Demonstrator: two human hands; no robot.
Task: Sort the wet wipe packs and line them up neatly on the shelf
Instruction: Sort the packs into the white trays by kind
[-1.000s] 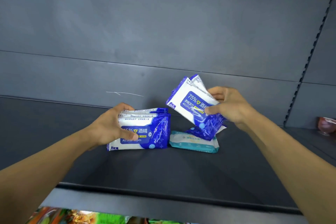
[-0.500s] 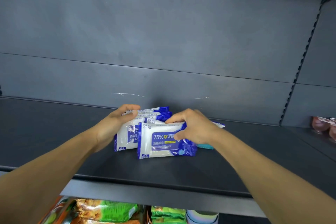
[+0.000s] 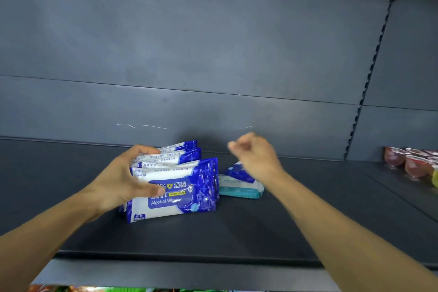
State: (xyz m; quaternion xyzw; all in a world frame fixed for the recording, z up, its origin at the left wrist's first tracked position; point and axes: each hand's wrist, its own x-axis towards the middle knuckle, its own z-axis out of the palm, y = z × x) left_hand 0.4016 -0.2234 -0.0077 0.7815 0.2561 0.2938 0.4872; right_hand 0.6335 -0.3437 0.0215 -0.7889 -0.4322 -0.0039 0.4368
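The upright row of blue packs (image 3: 175,185) is gripped at its left end by the left hand (image 3: 118,180); the right hand (image 3: 254,156) (loosely curled, empty) is held above the teal pack (image 3: 239,188) lying flat just right of the row. If released carelessly, the row could be toppled.

Upright row of alcohol wipe packs (image 3: 175,187) on the shelf (image 3: 237,232), flat pack (image 3: 239,188) just right.
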